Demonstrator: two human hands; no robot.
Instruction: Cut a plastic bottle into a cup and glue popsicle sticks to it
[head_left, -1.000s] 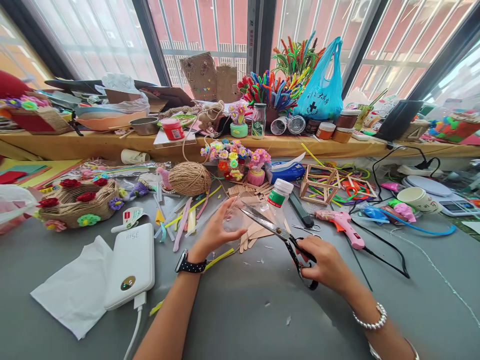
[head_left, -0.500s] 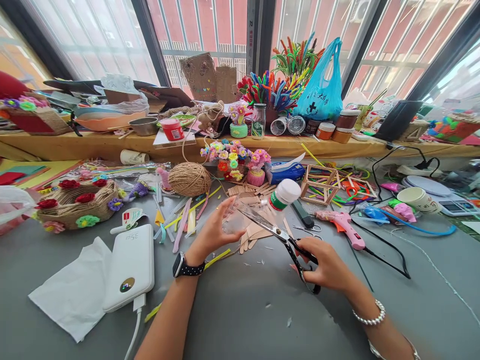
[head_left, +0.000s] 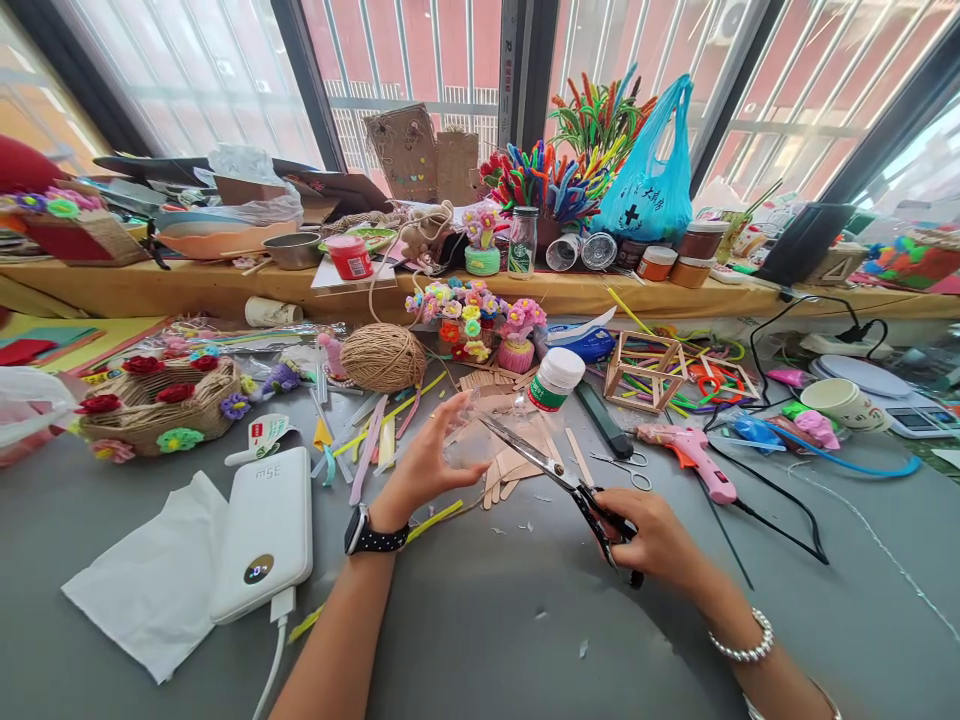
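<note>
My left hand [head_left: 427, 462] curls round the base of a clear plastic bottle [head_left: 501, 422] with a white cap and green label, which lies tilted over the grey table [head_left: 480, 620]. My right hand [head_left: 651, 538] grips the black handles of a pair of scissors [head_left: 559, 472]. The scissor blades are parted and reach into the bottle's clear wall. Wooden craft sticks [head_left: 508, 468] lie on the table right under the bottle. A black watch sits on my left wrist and a bead bracelet on my right.
A white power bank [head_left: 264, 532] on white paper lies left. A twine ball [head_left: 382, 357], flower basket [head_left: 161, 400], stick frame [head_left: 643, 370], pink glue gun [head_left: 688, 452] with black cord, and small scissors [head_left: 616, 460] crowd the table. A cluttered yellow shelf [head_left: 225, 285] runs behind.
The bottle has tipped from nearly upright to lying over, its cap swinging down and away. The scissors have stayed in the bottle wall, with my right hand shifted slightly.
</note>
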